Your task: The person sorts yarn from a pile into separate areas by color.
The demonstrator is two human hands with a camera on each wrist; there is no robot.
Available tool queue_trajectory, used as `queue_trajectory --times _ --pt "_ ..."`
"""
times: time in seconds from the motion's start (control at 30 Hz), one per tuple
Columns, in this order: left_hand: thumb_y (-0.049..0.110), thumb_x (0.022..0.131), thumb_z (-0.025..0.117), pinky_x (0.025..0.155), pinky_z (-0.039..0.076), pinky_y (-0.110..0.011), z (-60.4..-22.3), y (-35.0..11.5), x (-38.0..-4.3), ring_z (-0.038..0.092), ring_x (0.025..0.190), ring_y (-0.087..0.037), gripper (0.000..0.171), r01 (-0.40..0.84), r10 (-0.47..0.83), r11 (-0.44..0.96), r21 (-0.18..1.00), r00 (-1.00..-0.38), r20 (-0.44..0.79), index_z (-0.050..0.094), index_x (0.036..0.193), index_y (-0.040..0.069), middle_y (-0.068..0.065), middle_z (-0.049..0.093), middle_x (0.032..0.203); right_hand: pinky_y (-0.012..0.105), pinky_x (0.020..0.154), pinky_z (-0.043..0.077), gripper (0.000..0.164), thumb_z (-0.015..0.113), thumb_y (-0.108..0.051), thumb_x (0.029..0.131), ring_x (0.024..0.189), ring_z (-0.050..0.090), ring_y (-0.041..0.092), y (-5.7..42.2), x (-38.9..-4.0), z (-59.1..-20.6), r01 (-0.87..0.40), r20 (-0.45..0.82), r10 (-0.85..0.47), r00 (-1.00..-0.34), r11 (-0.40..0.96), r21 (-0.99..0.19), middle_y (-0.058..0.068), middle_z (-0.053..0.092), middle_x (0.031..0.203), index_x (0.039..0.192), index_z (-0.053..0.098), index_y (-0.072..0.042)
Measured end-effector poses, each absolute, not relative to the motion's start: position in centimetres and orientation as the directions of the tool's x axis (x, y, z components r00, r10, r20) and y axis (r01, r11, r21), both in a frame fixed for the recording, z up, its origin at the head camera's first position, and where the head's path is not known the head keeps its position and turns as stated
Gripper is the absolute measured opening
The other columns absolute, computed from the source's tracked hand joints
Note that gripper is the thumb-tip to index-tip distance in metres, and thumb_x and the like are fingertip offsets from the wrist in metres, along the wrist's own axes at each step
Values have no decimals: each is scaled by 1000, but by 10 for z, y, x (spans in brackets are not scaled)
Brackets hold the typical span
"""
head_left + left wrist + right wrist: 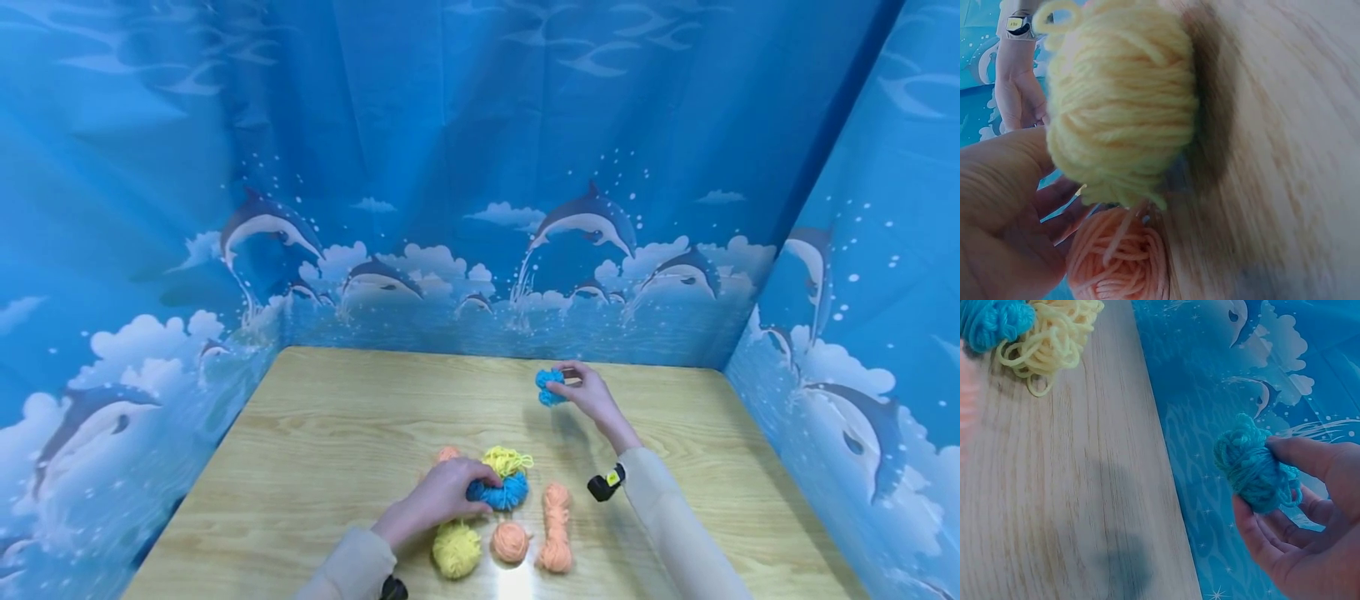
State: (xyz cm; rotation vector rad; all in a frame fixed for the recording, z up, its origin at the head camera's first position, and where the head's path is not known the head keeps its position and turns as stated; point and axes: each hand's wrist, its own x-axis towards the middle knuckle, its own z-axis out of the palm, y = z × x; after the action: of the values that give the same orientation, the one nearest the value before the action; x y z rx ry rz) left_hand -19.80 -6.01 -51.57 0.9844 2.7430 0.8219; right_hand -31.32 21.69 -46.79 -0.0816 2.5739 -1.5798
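High over the far right of the table, my right hand (588, 393) pinches a small light-blue yarn bundle (551, 387) between thumb and fingers. The right wrist view shows this bundle (1254, 465) wound round its middle, with loose loops. My left hand (446, 493) has its thumb and fingers around the left end of a darker blue yarn skein (506, 492) in the middle of the group. Close below that hand lie a fuzzy yellow yarn ball (457, 550) and an orange yarn ball (511, 542). In the left wrist view the yellow ball (1122, 94) hides the fingertips.
A loose yellow yarn bundle (507, 460) lies just behind the blue skein. A long orange skein (556, 529) lies at the group's right. Another orange yarn piece (448, 453) is partly hidden behind my left hand. Dolphin-printed curtains (480, 325) border the wooden table (337, 417).
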Motion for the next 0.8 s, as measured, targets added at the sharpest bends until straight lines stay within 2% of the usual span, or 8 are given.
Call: queue_trajectory --times 0.5,0.8 --pt "25 78 87 90 54 -25 -516 -59 -198 65 98 -2 35 539 622 637 551 -781 46 74 111 22 13 73 107 55 98 52 49 70 -26 98 121 55 41 215 -330 -482 26 -73 -86 -994 453 -891 24 50 142 137 55 -2" --pt "31 79 86 88 54 -22 -517 -58 -198 64 95 1 35 523 617 646 556 -786 23 74 111 23 14 72 105 54 95 54 47 69 -23 98 121 55 41 214 -336 -489 41 -81 -64 -995 474 -879 26 51 140 137 55 0"
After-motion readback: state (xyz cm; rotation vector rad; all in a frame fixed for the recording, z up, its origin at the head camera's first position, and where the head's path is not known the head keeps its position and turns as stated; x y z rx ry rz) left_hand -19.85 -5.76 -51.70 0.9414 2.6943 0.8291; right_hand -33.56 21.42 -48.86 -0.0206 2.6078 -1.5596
